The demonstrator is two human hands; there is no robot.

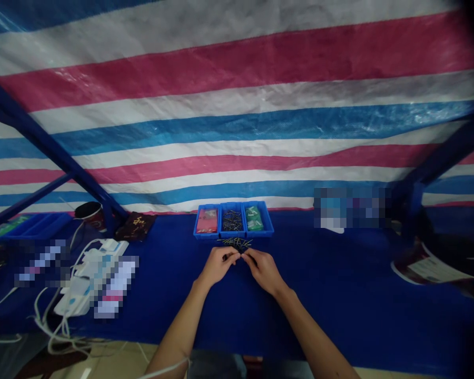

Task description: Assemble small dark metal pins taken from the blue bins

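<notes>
Left grip [218, 266], right grip [264, 271] pinched together; loose pins [235, 243] just beyond

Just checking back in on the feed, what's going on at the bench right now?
A person's left hand and right hand meet at the fingertips, just in front of a loose pile of thin pins on the blue tabletop. Whether they hold a pin is hard to tell. Behind the pile sit three blue trays: more pins in the middle, red packets left, green packets right.
</notes>
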